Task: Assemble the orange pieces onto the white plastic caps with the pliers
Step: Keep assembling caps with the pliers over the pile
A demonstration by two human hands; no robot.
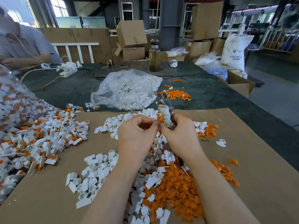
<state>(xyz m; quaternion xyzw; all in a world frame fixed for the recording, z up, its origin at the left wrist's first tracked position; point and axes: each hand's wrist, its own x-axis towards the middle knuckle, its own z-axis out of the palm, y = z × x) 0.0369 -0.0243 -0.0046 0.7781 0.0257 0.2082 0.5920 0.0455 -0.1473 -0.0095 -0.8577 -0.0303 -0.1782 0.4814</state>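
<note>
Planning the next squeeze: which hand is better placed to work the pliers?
Right. The right hand already grips the pliers, while the left hand pinches a small white piece at its fingertips.

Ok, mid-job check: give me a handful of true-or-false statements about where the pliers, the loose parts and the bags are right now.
1. The right hand holds the pliers by the wrapped handles. True.
2. The pliers lie flat on the cardboard sheet. False: they are held up, nose pointing away.
3. The left hand pinches a small white piece at its fingertips. True.
4. The clear bag of white caps sits on the dark table cover beyond the cardboard. True.
5. The loose orange pieces are piled left of the left forearm. False: the big pile lies around the right forearm.
</note>
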